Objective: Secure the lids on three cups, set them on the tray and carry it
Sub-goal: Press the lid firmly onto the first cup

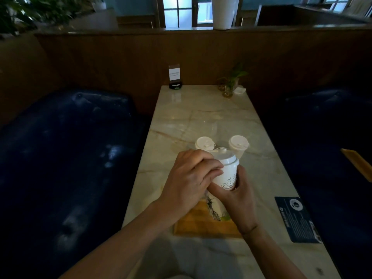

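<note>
Both hands clamp one lidded cup (226,174) above the one tray (201,224): left hand (189,178), right hand (239,196). Two more lidded cups (204,143) stand on the surface (201,117).

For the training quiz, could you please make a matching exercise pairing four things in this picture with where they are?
Things:
1. held cup
2. tray
3. dark card
4. plant

Places:
A. far right corner of the table
B. near right edge of the table
C. gripped by left hand and right hand
D. on the table, under the hands

Pairs: 1-C, 2-D, 3-B, 4-A
</note>
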The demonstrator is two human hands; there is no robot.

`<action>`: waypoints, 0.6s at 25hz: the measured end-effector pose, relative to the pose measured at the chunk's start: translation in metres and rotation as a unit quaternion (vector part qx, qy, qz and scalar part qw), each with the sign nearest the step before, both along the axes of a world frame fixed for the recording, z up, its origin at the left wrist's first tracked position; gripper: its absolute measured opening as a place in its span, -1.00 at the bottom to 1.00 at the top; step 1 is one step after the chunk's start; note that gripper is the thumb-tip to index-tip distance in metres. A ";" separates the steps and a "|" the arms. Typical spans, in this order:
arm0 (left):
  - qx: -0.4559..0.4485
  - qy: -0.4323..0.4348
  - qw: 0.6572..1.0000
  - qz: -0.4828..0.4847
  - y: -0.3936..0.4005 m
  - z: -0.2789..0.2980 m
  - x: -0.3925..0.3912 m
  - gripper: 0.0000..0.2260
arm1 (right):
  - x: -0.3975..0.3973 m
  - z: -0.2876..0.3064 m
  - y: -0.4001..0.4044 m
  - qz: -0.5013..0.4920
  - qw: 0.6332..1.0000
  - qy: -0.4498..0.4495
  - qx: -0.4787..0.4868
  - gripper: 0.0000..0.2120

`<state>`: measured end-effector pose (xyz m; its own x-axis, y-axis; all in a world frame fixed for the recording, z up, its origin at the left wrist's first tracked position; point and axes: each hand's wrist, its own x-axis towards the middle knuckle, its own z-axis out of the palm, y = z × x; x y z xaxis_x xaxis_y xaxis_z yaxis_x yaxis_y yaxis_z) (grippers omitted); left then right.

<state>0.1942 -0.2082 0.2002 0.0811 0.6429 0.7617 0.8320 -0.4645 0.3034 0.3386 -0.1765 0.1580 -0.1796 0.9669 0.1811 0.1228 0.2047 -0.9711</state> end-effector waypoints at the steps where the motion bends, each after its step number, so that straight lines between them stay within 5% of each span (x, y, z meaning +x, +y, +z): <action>1: -0.002 -0.014 1.000 -0.001 0.000 0.002 0.000 -0.88 | 0.001 0.002 -0.001 0.002 1.000 0.010 0.002 -0.41; 15: -0.052 -0.112 0.992 -0.038 0.002 0.019 -0.012 -0.86 | 0.016 0.026 0.013 0.124 0.970 0.151 -0.142 -0.42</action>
<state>0.1827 -0.2064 0.2188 -0.0319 0.7168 0.6966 0.7025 -0.4797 0.5258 0.3548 -0.1631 0.1844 -0.3936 0.9193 -0.0054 -0.1946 -0.0891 -0.9768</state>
